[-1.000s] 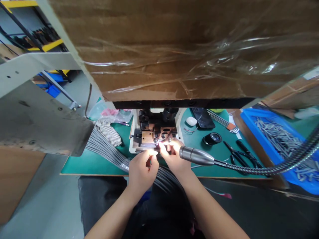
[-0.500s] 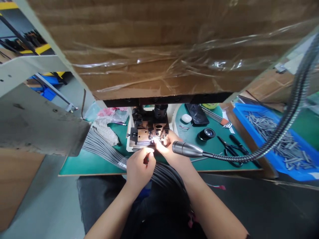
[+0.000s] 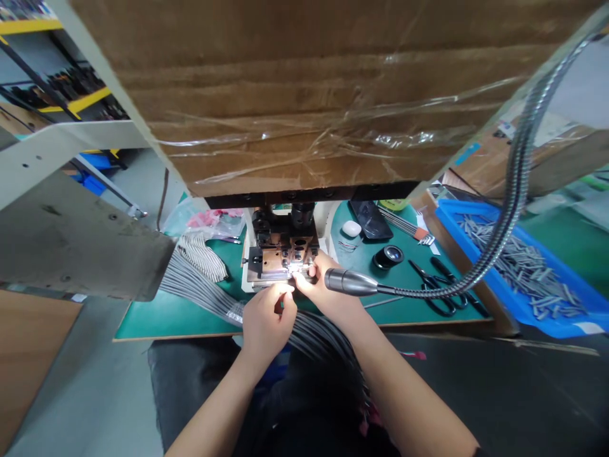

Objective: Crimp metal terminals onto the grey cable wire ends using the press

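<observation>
A small press machine (image 3: 272, 255) with dark metal tooling stands on the green bench, brightly lit at its front. My right hand (image 3: 328, 289) reaches to the right part of the tooling, thumb and fingers closed at the lit spot; what they hold is too small to make out. Just in front of the machine, my left hand (image 3: 269, 314) is closed in a pinch, and its content is hidden. A bundle of grey cables (image 3: 202, 284) runs from the left, passes under my left hand and continues as dark cables (image 3: 323, 333) over my lap.
A gooseneck lamp (image 3: 352, 282) hangs close over my right wrist. To the right lie scissors (image 3: 435, 289), a black loupe (image 3: 388, 256), hex keys (image 3: 404, 225) and a blue tray (image 3: 590, 311) of grey pieces. Taped cardboard (image 3: 295, 101) covers the machine above.
The view has shifted slightly, with the lamp and tray now further left in it. Both hands stay at the tooling, and my right thumb has moved a little lower.
</observation>
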Action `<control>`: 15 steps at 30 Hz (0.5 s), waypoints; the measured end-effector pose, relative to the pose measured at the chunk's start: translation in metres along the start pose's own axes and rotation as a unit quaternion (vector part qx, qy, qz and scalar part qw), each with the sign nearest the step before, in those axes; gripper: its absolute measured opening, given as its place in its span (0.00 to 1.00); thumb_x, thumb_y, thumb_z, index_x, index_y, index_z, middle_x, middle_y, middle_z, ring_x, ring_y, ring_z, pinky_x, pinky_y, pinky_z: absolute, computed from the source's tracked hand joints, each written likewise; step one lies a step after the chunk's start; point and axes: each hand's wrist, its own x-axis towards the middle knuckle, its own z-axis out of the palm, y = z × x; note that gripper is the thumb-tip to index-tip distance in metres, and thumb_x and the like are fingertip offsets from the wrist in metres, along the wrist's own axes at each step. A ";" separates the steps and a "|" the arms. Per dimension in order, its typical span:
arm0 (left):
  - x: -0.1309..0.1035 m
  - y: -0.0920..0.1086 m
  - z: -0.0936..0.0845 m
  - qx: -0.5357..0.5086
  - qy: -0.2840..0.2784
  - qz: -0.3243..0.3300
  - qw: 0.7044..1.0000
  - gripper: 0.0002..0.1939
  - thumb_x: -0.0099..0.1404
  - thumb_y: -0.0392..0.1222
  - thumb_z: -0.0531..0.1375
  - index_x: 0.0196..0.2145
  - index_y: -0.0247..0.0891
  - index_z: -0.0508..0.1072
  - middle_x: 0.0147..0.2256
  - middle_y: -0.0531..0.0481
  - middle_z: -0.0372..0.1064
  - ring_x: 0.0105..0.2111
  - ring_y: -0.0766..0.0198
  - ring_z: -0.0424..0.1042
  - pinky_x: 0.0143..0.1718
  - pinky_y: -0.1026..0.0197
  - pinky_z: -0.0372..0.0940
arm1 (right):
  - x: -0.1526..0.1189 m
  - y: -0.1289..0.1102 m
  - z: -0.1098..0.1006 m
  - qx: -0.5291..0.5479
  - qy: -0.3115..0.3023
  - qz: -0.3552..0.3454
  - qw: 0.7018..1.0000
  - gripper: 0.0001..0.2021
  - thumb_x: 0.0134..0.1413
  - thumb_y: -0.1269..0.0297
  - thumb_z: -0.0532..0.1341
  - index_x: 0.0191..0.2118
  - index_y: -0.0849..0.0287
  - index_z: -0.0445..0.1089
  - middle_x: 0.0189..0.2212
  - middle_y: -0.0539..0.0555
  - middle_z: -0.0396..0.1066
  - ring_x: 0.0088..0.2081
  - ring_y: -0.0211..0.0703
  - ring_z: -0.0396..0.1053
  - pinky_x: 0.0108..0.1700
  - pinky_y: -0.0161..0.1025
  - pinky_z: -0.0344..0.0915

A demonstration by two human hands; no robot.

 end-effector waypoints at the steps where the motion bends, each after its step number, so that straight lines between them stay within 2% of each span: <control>1: -0.001 -0.001 -0.002 0.001 -0.004 0.007 1.000 0.08 0.68 0.36 0.56 0.37 0.39 0.76 0.31 0.50 0.76 0.31 0.60 0.74 0.35 0.61 0.64 | -0.007 0.001 -0.002 -0.001 0.004 -0.007 1.000 0.08 0.56 0.61 0.64 0.32 0.55 0.64 0.26 0.46 0.66 0.28 0.39 0.64 0.31 0.36 0.59; 4: -0.003 -0.002 -0.003 0.015 -0.003 0.041 0.999 0.08 0.70 0.37 0.55 0.38 0.39 0.76 0.33 0.49 0.78 0.34 0.59 0.76 0.37 0.60 0.65 | -0.039 0.011 -0.018 -0.038 0.002 -0.043 0.998 0.05 0.57 0.63 0.62 0.39 0.56 0.71 0.28 0.49 0.70 0.30 0.41 0.67 0.35 0.38 0.63; 7: -0.002 0.011 0.012 0.082 -0.016 0.099 0.992 0.08 0.70 0.37 0.56 0.40 0.39 0.75 0.33 0.48 0.77 0.34 0.56 0.75 0.37 0.58 0.65 | -0.073 0.034 -0.046 -0.094 -0.010 -0.053 0.994 0.10 0.58 0.67 0.60 0.45 0.55 0.74 0.32 0.52 0.74 0.33 0.43 0.69 0.39 0.40 0.64; 8: 0.000 0.021 0.022 0.106 -0.046 0.125 0.985 0.07 0.70 0.37 0.56 0.40 0.39 0.75 0.32 0.47 0.76 0.35 0.55 0.75 0.38 0.57 0.64 | -0.084 0.044 -0.056 -0.083 -0.002 -0.023 0.996 0.11 0.58 0.67 0.60 0.45 0.55 0.76 0.33 0.52 0.74 0.34 0.44 0.70 0.41 0.40 0.64; 11: 0.001 0.063 0.059 0.153 -0.181 0.202 0.950 0.06 0.70 0.37 0.58 0.39 0.38 0.75 0.34 0.44 0.74 0.38 0.51 0.74 0.39 0.54 0.65 | -0.110 0.074 -0.081 0.029 0.073 0.134 0.988 0.07 0.55 0.64 0.63 0.39 0.55 0.77 0.32 0.52 0.75 0.33 0.43 0.69 0.39 0.40 0.65; 13: 0.000 0.087 0.082 0.170 -0.216 0.209 0.939 0.04 0.68 0.38 0.61 0.39 0.35 0.75 0.36 0.42 0.73 0.40 0.48 0.73 0.39 0.52 0.66 | -0.123 0.090 -0.087 0.097 0.109 0.212 0.966 0.09 0.55 0.58 0.64 0.37 0.57 0.76 0.28 0.52 0.74 0.28 0.41 0.68 0.31 0.38 0.65; 15: -0.002 0.101 0.099 0.174 -0.222 0.212 0.936 0.04 0.67 0.38 0.62 0.38 0.34 0.74 0.37 0.41 0.72 0.41 0.47 0.72 0.38 0.51 0.67 | -0.131 0.102 -0.088 0.143 0.105 0.250 0.952 0.15 0.56 0.50 0.63 0.35 0.59 0.75 0.24 0.52 0.73 0.23 0.40 0.67 0.24 0.36 0.63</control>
